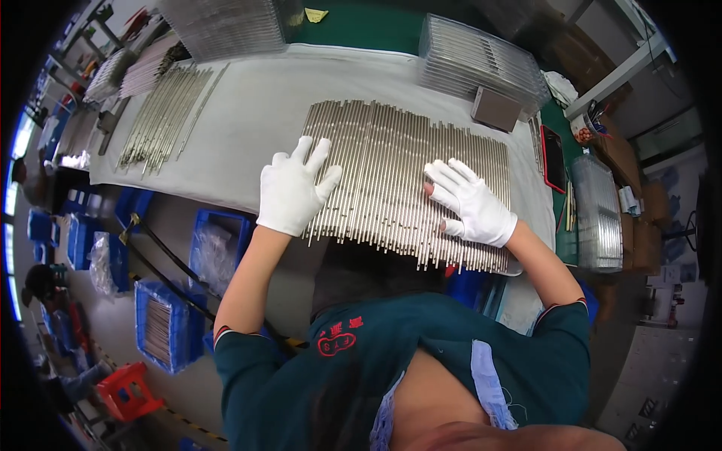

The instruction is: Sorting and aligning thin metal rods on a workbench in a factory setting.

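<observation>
A wide layer of thin metal rods [383, 173] lies side by side on the white cloth [248, 113], their near ends uneven and jutting past the table's front edge. My left hand [295, 184], in a white glove, rests at the left edge of the layer with its fingers apart. On the right part of the rods lies my right hand [470, 201], gloved too, fingers spread flat; two of its fingertips are bare. Neither hand grips anything. Farther left on the cloth is a looser group of metal rods [165, 113].
Stacked clear plastic trays [481, 60] stand at the back right, with a grey block [496, 109] before them. A red-edged phone [553, 159] lies at the right. More trays [226, 26] stand back left. Blue crates [162, 327] and a red stool [129, 392] are on the floor.
</observation>
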The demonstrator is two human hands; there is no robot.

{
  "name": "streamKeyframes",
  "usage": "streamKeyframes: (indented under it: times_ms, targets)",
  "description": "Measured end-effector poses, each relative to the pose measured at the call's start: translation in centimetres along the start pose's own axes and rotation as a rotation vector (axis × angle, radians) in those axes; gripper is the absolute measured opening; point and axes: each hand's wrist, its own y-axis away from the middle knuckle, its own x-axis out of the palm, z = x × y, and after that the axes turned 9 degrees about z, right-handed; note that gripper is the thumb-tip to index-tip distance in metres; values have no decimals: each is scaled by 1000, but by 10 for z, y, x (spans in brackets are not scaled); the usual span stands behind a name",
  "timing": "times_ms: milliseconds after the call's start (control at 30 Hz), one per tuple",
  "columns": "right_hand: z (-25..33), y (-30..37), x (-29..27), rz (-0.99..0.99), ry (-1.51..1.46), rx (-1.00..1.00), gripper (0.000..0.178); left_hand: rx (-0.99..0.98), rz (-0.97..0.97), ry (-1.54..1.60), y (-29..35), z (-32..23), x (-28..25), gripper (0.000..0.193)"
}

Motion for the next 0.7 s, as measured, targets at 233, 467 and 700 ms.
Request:
streamKeyframes:
  times_ms: [233,467,700]
  targets:
    - [0,-116,-6,-18,64,-156,69,13,105,9,34,29,-1,58]
    - [18,-175,14,9,9,-225,70,17,49,33,36,42,2,56]
    - [19,-151,4,20,14,-197,68,143,38,119,41,25,5,58]
